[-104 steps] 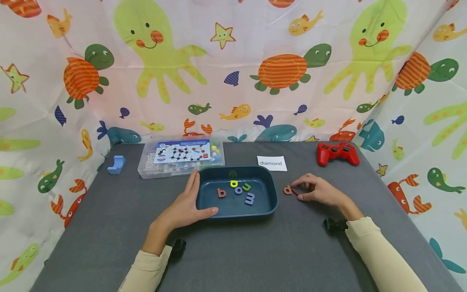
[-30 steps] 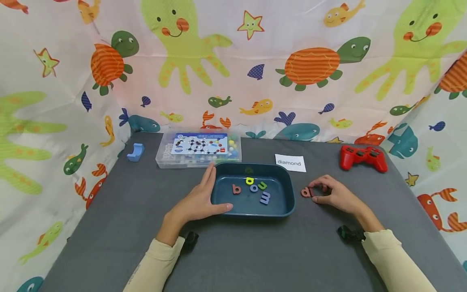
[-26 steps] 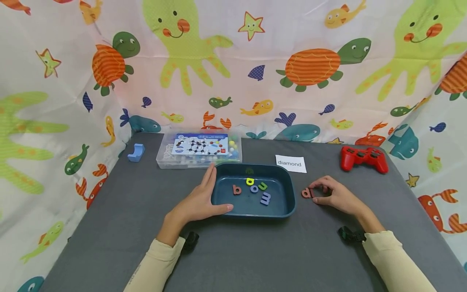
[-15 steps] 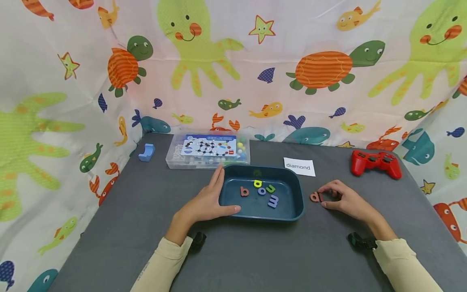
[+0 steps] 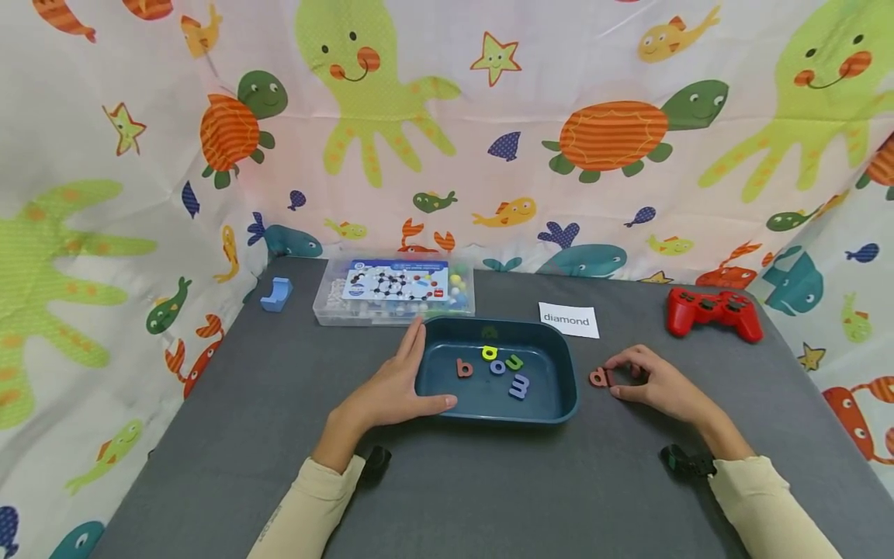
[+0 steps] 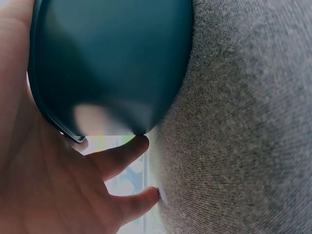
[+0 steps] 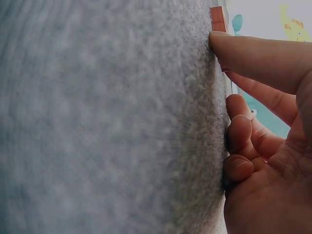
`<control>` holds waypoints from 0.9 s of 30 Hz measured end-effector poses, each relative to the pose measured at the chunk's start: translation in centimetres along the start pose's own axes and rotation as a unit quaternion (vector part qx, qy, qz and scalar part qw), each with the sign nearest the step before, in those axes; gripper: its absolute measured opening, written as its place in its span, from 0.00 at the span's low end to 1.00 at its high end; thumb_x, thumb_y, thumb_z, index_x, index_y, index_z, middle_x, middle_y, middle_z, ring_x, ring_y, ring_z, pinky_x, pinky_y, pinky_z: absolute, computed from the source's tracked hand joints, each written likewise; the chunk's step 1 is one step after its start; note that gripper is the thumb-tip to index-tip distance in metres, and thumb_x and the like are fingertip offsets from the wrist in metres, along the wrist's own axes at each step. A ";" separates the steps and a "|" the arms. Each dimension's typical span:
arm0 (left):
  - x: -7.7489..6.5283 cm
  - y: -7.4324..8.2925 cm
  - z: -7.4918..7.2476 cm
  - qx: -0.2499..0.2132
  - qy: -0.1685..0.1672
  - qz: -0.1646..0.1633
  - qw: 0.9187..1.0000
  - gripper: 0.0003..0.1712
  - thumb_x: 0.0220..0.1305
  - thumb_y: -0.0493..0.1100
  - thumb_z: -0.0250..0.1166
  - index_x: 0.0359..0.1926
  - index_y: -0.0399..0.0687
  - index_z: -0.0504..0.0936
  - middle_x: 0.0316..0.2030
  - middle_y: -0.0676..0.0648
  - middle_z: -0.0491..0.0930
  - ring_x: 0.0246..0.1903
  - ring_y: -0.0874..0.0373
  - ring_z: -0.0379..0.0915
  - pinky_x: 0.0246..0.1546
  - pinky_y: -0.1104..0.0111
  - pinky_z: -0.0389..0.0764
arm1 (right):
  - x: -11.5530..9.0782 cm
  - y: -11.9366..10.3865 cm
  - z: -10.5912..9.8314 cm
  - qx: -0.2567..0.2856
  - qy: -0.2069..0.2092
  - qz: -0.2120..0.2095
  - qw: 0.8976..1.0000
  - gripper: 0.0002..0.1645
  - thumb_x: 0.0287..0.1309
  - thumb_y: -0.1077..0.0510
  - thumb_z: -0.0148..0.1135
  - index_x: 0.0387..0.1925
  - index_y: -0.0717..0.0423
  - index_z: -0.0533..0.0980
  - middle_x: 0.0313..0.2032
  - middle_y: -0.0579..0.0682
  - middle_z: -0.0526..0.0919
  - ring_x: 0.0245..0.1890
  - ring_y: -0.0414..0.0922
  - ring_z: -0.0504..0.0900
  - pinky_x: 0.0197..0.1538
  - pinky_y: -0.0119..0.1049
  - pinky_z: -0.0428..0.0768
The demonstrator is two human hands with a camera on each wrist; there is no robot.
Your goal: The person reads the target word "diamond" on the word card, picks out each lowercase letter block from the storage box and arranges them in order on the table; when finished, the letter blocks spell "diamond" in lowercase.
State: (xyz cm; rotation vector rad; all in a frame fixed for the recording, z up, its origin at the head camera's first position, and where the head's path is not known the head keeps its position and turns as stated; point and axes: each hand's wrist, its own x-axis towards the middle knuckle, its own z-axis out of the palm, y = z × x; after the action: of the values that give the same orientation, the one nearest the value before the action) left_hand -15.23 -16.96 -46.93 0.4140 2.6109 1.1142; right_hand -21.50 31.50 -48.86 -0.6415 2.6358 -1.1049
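A dark blue tray point(image 5: 464, 407) holds several small plastic letters, among them a brown b point(image 5: 464, 368) and a purple m point(image 5: 519, 387). My left hand point(image 5: 387, 396) rests along the tray's left end, its fingers extended against the side and thumb over the front rim. Right of the tray, on the table, lies a brown letter d point(image 5: 597, 377). Close beside it, my right hand point(image 5: 660, 384) pinches a thin reddish-brown letter piece point(image 5: 610, 378) between thumb and index finger; the fingertips partly cover it. In the right wrist view, the other fingers are curled against the table.
Behind the tray are a clear plastic case point(image 5: 394, 291) and a white card point(image 5: 569, 319) reading "diamond". A red game controller point(image 5: 714, 312) sits at the back right, a light blue block point(image 5: 276, 295) at the back left. A patterned curtain point(image 5: 461, 101) borders the table.
The thin letter piece, slanted and slightly apart from the d in the oldest frame, now stands straighter and close beside it. The left hand stays on the tray. The head view has shifted.
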 end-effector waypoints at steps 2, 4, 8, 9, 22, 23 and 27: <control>-0.1 0.0 -0.1 -0.001 0.001 -0.002 1.000 0.77 0.60 0.76 0.70 0.86 0.56 0.27 0.84 0.61 0.19 0.83 0.41 0.40 0.74 0.35 0.57 | 0.1 -0.2 0.0 0.000 -0.005 0.004 1.000 0.24 0.65 0.59 0.75 0.61 0.57 0.82 0.52 0.53 0.75 0.47 0.49 0.69 0.44 0.38 0.73; -0.2 -0.1 -0.1 -0.002 0.004 -0.003 1.000 0.76 0.60 0.75 0.71 0.87 0.56 0.27 0.84 0.61 0.19 0.83 0.41 0.40 0.74 0.35 0.57 | 0.3 -0.3 -0.2 0.007 -0.013 0.010 1.000 0.27 0.66 0.57 0.75 0.64 0.59 0.80 0.53 0.54 0.75 0.48 0.50 0.70 0.45 0.38 0.73; -0.3 0.1 -0.2 -0.002 0.006 -0.006 1.000 0.76 0.60 0.75 0.71 0.87 0.55 0.28 0.84 0.60 0.20 0.83 0.41 0.40 0.74 0.35 0.57 | 0.6 -1.0 -1.3 0.041 -0.035 0.034 0.998 0.31 0.72 0.54 0.70 0.70 0.61 0.75 0.58 0.59 0.78 0.52 0.53 0.74 0.47 0.37 0.79; -0.3 0.1 -0.1 -0.001 0.007 -0.005 1.000 0.76 0.60 0.75 0.71 0.87 0.55 0.28 0.85 0.59 0.21 0.83 0.41 0.40 0.74 0.35 0.57 | 0.6 -1.2 -1.7 0.045 -0.036 0.042 0.997 0.31 0.74 0.52 0.68 0.71 0.62 0.73 0.60 0.60 0.78 0.54 0.54 0.75 0.48 0.37 0.80; -0.2 0.4 0.0 0.001 0.010 -0.004 1.000 0.76 0.59 0.75 0.71 0.87 0.55 0.29 0.85 0.60 0.21 0.83 0.39 0.42 0.73 0.34 0.58 | 2.9 -7.6 -5.3 0.082 0.058 -0.009 0.995 0.32 0.84 0.51 0.54 0.80 0.58 0.64 0.70 0.61 0.73 0.54 0.30 0.82 0.54 0.23 0.79; -0.2 0.4 0.0 0.000 0.011 -0.002 1.000 0.76 0.59 0.75 0.71 0.87 0.54 0.30 0.85 0.60 0.21 0.83 0.39 0.42 0.73 0.34 0.58 | 3.3 -8.2 -5.2 0.090 0.059 -0.020 0.994 0.32 0.84 0.51 0.54 0.81 0.55 0.63 0.71 0.60 0.72 0.56 0.31 0.82 0.55 0.23 0.79; -0.2 0.3 0.2 -0.002 0.010 0.002 1.000 0.76 0.59 0.75 0.71 0.87 0.53 0.31 0.85 0.59 0.22 0.83 0.39 0.42 0.73 0.34 0.59 | 4.7 -10.1 -4.4 0.115 0.058 -0.046 0.991 0.34 0.84 0.53 0.54 0.84 0.47 0.59 0.75 0.56 0.68 0.62 0.37 0.80 0.59 0.27 0.78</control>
State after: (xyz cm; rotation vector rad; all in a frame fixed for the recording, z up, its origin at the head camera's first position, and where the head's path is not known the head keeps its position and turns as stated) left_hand -14.92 -16.73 -46.77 0.4089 2.6263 1.1305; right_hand -24.03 25.75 -38.66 -0.6746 2.5389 -1.4893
